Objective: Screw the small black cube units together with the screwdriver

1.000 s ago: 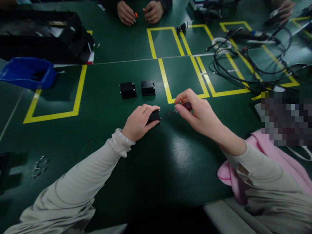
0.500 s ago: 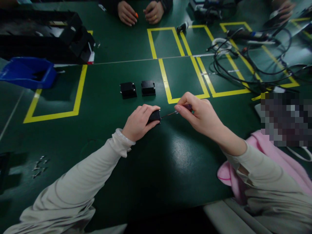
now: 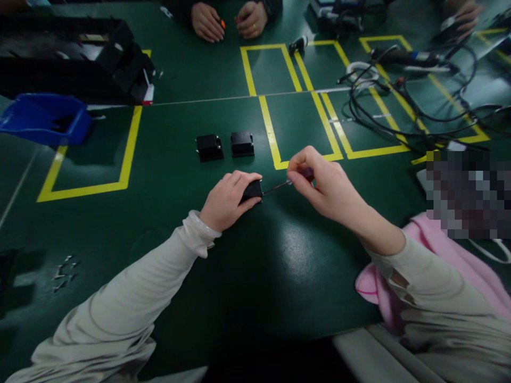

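Observation:
My left hand [image 3: 229, 198] is closed around a small black box-shaped part [image 3: 252, 191] and holds it against the green table. In my right hand [image 3: 319, 183] is a screwdriver [image 3: 276, 187], gripped by its dark handle between thumb and fingers. Its thin shaft points left, and the tip meets the right end of the black part, where small metal screws show. Beyond my left hand lie two similar black parts, one on the left [image 3: 209, 147] and one on the right [image 3: 242, 143]. My palm hides much of the held part.
Several loose screws [image 3: 64, 274] lie at the left. A blue bin [image 3: 48, 119] and a black rack [image 3: 75, 58] stand far left. Tangled black cables [image 3: 407, 111] spread at the right, near pink cloth [image 3: 383, 287]. Across the table rest another person's hands [image 3: 229, 21].
My right hand has turned slightly with the screwdriver handle. My left hand and the black part stay in place.

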The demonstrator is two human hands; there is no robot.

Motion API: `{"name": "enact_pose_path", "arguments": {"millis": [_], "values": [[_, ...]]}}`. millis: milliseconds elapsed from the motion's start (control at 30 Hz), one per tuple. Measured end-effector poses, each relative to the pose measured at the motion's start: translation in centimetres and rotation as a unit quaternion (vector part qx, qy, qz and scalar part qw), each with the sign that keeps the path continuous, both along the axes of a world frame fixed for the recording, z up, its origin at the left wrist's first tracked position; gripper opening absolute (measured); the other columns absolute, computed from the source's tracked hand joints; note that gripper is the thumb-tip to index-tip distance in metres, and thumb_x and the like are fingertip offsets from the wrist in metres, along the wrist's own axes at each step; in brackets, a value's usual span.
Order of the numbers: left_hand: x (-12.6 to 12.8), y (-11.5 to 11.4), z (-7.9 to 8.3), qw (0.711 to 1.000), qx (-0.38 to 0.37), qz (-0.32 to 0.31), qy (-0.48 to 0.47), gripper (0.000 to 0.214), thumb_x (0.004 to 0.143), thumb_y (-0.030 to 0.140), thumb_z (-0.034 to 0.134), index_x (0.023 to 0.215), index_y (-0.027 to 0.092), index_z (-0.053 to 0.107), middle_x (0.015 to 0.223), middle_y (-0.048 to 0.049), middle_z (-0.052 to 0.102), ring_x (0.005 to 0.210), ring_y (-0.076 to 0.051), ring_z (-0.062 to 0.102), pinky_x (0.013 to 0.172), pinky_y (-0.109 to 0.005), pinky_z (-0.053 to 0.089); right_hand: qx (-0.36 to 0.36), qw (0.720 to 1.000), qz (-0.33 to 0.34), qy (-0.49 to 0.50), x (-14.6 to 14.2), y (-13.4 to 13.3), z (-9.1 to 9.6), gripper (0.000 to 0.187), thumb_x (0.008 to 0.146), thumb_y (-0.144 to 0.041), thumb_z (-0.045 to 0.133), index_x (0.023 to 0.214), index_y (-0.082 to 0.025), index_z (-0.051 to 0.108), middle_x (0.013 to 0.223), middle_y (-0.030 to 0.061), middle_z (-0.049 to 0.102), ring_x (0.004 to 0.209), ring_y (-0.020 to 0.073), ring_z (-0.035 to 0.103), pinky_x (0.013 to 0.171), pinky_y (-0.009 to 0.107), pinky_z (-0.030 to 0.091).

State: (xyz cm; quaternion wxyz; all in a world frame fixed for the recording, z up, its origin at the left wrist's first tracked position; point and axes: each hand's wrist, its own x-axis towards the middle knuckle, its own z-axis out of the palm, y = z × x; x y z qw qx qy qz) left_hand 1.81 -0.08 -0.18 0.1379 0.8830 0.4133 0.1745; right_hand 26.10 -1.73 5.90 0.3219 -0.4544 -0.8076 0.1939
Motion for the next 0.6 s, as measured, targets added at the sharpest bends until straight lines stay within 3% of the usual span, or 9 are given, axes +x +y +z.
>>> {"name": "enact_pose_path", "arguments": {"millis": [100, 200, 300, 400, 500, 600], "values": [[0.01, 0.00, -0.02, 1.000, 0.004, -0.002, -0.001, 0.043, 0.095, 0.035, 0.059, 0.133, 0.018, 0.050, 0.123, -0.0120, 0.060, 0.109, -0.029, 0.057, 0.096, -0.044, 0.048, -0.003, 1.000, -0.008, -0.001, -0.04, -0.05, 0.06, 0.009, 0.090, -0.019, 0.053, 0.099, -0.021, 0.050, 0.078, -0.0016, 0.060, 0.064, 0.0115, 0.058, 0.059, 0.025, 0.041], [0.04, 0.00, 0.00, 1.000, 0.002, -0.003, -0.001, 0.043, 0.095, 0.034, 0.059, 0.134, 0.018, 0.049, 0.123, -0.0122, 0.060, 0.108, -0.029, 0.057, 0.095, -0.045, 0.048, -0.004, 1.000, -0.015, -0.009, -0.05, -0.06, 0.09, 0.005, 0.092, -0.024, 0.055, 0.093, -0.022, 0.051, 0.075, -0.0020, 0.059, 0.062, 0.0115, 0.057, 0.058, 0.025, 0.039], [0.06, 0.00, 0.03, 1.000, -0.003, -0.001, -0.002, 0.043, 0.095, 0.034, 0.058, 0.134, 0.018, 0.049, 0.124, -0.0121, 0.060, 0.110, -0.029, 0.057, 0.096, -0.045, 0.048, -0.002, 1.000, -0.008, -0.011, -0.02, -0.04, 0.05, 0.012, 0.095, -0.030, 0.055, 0.087, -0.022, 0.051, 0.072, -0.0023, 0.058, 0.061, 0.0115, 0.056, 0.058, 0.025, 0.039], [0.04, -0.02, 0.05, 1.000, -0.002, -0.001, -0.002, 0.043, 0.095, 0.035, 0.058, 0.133, 0.018, 0.049, 0.124, -0.0122, 0.060, 0.110, -0.029, 0.057, 0.096, -0.045, 0.048, 0.002, 1.000, -0.002, -0.005, -0.03, -0.07, 0.01, 0.004, 0.094, -0.024, 0.052, 0.096, -0.021, 0.053, 0.075, -0.0017, 0.059, 0.064, 0.0118, 0.058, 0.059, 0.025, 0.040], [0.02, -0.06, 0.06, 1.000, 0.000, -0.001, -0.001, 0.043, 0.095, 0.035, 0.059, 0.134, 0.017, 0.050, 0.123, -0.0123, 0.060, 0.109, -0.029, 0.057, 0.096, -0.045, 0.048, 0.005, 1.000, -0.004, -0.009, -0.05, -0.10, -0.01, 0.011, 0.092, -0.019, 0.052, 0.102, -0.020, 0.053, 0.077, -0.0016, 0.059, 0.065, 0.0119, 0.059, 0.060, 0.025, 0.041], [0.02, -0.09, 0.03, 1.000, 0.002, -0.001, 0.001, 0.044, 0.095, 0.035, 0.060, 0.134, 0.016, 0.050, 0.124, -0.0122, 0.060, 0.109, -0.029, 0.057, 0.096, -0.045, 0.048, 0.011, 1.000, -0.002, -0.006, 0.01, -0.01, -0.12, 0.004, 0.094, -0.024, 0.053, 0.092, -0.020, 0.053, 0.075, -0.0018, 0.058, 0.062, 0.0109, 0.057, 0.059, 0.025, 0.040]]}}
